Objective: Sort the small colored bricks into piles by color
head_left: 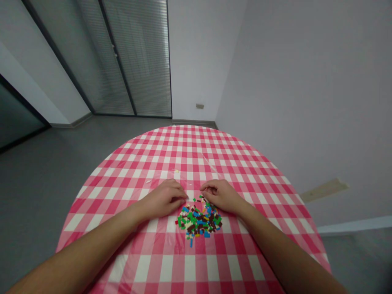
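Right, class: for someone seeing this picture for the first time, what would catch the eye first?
A heap of tiny multicoloured plastic bricks stands out first, on the near half of the round red-and-white gingham tablecloth. The person's bare left hand and right hand rest at its far edge, one on each side.

A heap of tiny plastic bricks (199,220) lies on a pink gingham tablecloth (183,155) — left hand (162,199) just beside it at ten o'clock, right hand (221,195) at one.

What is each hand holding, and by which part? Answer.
No held thing shows: the left hand and right hand curl at the edge of the pile of small plastic bricks; a tiny piece inside either cannot be ruled out.
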A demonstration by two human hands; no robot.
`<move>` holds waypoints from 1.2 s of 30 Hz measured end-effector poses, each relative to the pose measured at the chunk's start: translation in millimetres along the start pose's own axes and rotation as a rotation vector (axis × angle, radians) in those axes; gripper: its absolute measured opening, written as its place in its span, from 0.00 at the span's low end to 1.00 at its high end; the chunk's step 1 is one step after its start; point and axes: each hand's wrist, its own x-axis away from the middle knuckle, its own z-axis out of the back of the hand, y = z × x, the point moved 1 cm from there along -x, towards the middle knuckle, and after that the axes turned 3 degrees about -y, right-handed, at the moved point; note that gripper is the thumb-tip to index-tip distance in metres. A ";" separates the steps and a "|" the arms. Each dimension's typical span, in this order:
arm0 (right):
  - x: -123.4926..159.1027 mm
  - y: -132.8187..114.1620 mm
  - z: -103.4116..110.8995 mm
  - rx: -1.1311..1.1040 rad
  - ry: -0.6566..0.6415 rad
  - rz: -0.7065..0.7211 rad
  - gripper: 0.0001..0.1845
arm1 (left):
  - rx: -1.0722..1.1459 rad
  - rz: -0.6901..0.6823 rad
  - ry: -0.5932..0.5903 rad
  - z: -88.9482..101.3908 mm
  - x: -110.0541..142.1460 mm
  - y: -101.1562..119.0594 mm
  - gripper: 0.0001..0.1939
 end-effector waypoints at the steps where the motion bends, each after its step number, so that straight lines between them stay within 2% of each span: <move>1: 0.5 -0.3 2.5 0.005 -0.017 0.004 0.08 | 0.014 -0.004 -0.012 1.1 0.2 1.5 0.10; 8: 5.3 -0.8 11.4 0.026 -0.158 -0.005 0.08 | 0.098 -0.045 -0.091 2.9 1.2 6.0 0.08; 15: 10.4 0.6 13.0 0.042 -0.319 -0.060 0.10 | 0.116 -0.041 -0.109 -1.0 1.4 4.0 0.06; 21: 10.3 -3.8 14.5 0.059 -0.354 -0.103 0.12 | 0.118 -0.038 -0.123 -2.6 0.0 2.0 0.07; 36: 10.4 -9.1 14.5 0.065 -0.365 -0.101 0.12 | 0.135 -0.054 -0.114 -3.1 0.4 0.5 0.06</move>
